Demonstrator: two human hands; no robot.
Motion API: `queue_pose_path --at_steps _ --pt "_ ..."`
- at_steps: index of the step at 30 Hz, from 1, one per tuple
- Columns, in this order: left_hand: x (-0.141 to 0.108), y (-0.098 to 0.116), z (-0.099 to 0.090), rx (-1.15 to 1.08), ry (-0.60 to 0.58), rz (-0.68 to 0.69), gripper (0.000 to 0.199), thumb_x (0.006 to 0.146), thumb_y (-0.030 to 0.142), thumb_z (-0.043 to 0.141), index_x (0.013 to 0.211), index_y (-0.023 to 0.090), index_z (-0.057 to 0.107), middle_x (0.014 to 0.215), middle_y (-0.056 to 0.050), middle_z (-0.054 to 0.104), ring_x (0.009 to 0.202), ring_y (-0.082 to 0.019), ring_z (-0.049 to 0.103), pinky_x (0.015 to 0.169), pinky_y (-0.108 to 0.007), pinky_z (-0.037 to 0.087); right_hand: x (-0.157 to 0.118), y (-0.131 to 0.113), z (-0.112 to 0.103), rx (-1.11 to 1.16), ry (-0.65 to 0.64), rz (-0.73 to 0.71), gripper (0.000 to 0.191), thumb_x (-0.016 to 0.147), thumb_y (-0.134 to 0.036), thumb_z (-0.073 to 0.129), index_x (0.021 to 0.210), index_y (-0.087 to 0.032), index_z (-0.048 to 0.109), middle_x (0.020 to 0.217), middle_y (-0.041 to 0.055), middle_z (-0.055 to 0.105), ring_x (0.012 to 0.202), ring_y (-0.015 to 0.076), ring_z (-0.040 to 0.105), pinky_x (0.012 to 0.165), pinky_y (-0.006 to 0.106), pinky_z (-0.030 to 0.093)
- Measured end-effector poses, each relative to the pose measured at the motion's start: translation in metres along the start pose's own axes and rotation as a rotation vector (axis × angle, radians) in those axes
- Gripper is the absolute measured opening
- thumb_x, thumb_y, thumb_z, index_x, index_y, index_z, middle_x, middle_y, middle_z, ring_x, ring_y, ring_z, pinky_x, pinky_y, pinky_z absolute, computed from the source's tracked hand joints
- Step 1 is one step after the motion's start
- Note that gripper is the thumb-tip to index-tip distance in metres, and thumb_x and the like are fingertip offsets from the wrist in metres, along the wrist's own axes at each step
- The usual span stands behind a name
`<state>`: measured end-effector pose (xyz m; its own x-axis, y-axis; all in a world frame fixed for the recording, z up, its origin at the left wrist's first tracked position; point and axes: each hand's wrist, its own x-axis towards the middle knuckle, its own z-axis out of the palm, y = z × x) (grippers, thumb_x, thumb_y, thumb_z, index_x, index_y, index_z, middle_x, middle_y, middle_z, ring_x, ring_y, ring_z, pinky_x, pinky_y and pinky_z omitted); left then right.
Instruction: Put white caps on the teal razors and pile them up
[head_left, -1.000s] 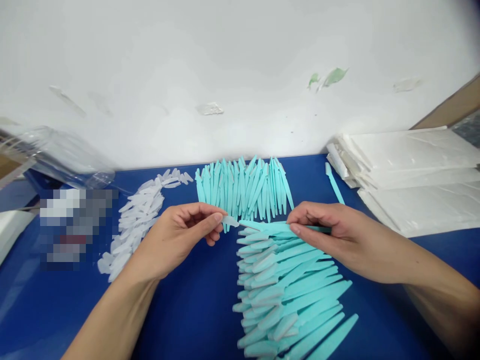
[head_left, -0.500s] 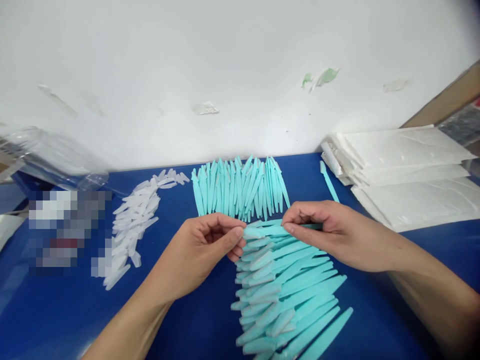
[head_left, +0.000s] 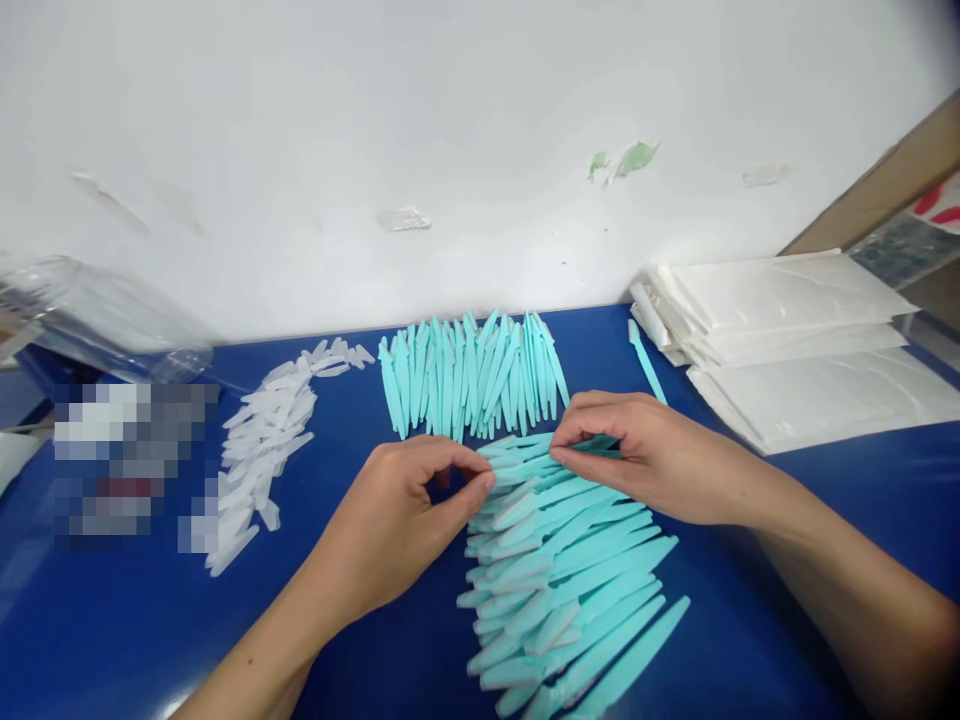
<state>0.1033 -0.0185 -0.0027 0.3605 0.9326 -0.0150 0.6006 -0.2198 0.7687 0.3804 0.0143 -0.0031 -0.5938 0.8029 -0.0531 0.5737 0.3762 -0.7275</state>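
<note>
A long pile of turquoise eyebrow razors (head_left: 600,590) with clear caps on their left ends lies in front of me. Over its far end my right hand (head_left: 630,450) is closed, thumb and fingers pinching the handle of one razor (head_left: 529,450). At the capped end of the top razors is my left hand (head_left: 427,500), its thumb and index finger pinched together; fingertips cover whatever part of a razor they grip. Just beyond both hands, a second group of turquoise razors (head_left: 465,375) lies side by side, handles toward me.
Loose translucent caps (head_left: 266,430) are heaped on the left of the blue table (head_left: 360,650). A single razor (head_left: 646,362) lies at the back right, beside stacked white packets (head_left: 795,300). Clear plastic (head_left: 105,310) sits at the far left; a white wall (head_left: 480,130) stands behind.
The view has shifted slightly. My left thumb and index finger now meet at the razor's capped end with the other fingers less curled, and the razor sits lower onto the pile.
</note>
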Motion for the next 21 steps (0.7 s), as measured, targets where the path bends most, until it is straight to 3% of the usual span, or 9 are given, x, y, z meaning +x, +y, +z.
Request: queue_pose_path --at_steps 5,8,11,15,18,21 --pt "0.001 -0.003 0.000 -0.023 -0.076 0.011 0.017 0.100 0.031 0.069 0.090 0.027 0.082 0.088 0.001 0.075 0.074 -0.014 0.062 0.059 -0.025 0.041 -0.003 0.002 -0.003 0.011 -0.022 0.024 0.023 0.102 -0.041 0.068 0.096 -0.025 0.083 0.089 0.0015 0.065 0.068 0.0118 0.060 0.061 0.027 0.043" --pt "0.003 -0.005 -0.004 -0.032 -0.033 0.010 0.018 0.101 0.034 0.069 0.092 0.028 0.082 0.086 0.001 0.073 0.072 -0.014 0.060 0.059 -0.025 0.041 -0.005 0.005 -0.006 0.014 0.018 0.050 0.027 0.102 -0.046 0.066 0.096 -0.027 0.084 0.088 0.0011 0.067 0.062 0.0108 0.058 0.057 0.028 0.041" --pt "0.005 -0.006 -0.011 -0.019 0.042 0.005 0.019 0.100 0.038 0.070 0.091 0.027 0.082 0.081 0.001 0.071 0.067 -0.013 0.057 0.057 -0.025 0.039 0.000 0.010 -0.009 -0.014 0.162 0.140 0.031 0.099 -0.050 0.066 0.090 -0.025 0.083 0.081 0.0012 0.069 0.063 0.0133 0.059 0.057 0.029 0.041" --pt "0.005 -0.008 -0.024 0.000 0.145 -0.005 0.022 0.098 0.041 0.072 0.087 0.024 0.081 0.076 0.002 0.071 0.066 -0.013 0.056 0.059 -0.025 0.041 0.021 0.019 -0.012 -0.191 0.392 0.412 0.032 0.091 -0.052 0.071 0.091 -0.021 0.079 0.080 0.0040 0.076 0.068 0.0199 0.067 0.064 0.033 0.048" --pt "0.003 -0.013 -0.036 0.029 0.231 -0.032 0.025 0.097 0.045 0.073 0.087 0.023 0.080 0.075 0.001 0.071 0.067 -0.014 0.058 0.060 -0.025 0.043 0.039 0.025 -0.014 -0.327 0.345 0.507 0.032 0.085 -0.047 0.075 0.097 -0.018 0.078 0.089 0.0075 0.081 0.077 0.0256 0.073 0.071 0.036 0.052" --pt "0.002 -0.018 -0.047 0.045 0.315 -0.071 0.028 0.094 0.049 0.075 0.089 0.022 0.081 0.077 0.001 0.073 0.067 -0.015 0.059 0.061 -0.025 0.045 0.053 0.027 -0.015 -0.329 0.301 0.526 0.014 0.081 -0.033 0.073 0.085 -0.020 0.076 0.077 0.0059 0.080 0.071 0.0257 0.074 0.069 0.037 0.053"
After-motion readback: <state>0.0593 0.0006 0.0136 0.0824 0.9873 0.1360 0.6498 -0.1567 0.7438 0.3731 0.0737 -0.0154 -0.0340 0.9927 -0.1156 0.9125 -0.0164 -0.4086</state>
